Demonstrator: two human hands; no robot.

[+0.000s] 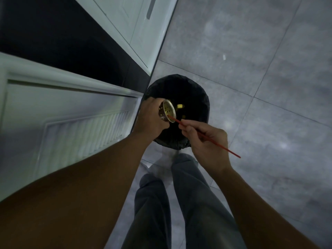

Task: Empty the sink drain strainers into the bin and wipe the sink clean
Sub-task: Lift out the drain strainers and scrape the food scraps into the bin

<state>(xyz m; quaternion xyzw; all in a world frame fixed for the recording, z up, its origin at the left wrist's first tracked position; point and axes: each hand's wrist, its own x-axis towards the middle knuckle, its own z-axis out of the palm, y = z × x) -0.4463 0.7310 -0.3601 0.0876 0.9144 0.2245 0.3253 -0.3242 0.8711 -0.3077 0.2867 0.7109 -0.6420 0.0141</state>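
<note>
My left hand [151, 116] grips a round metal drain strainer [167, 112] with holes in it, tilted on its side over a bin [197, 97] lined with a black bag. My right hand [206, 139] pinches a thin red stick [204, 137], and the stick's tip reaches into the strainer's open mouth. Small yellowish scraps [180, 106] lie inside the bin. The sink is out of view.
The bin stands on a grey tiled floor [260, 69] at the corner of white cabinets [71, 112]. A dark open gap [71, 42] lies between the cabinet fronts at left. My legs [170, 203] in dark trousers are below the bin.
</note>
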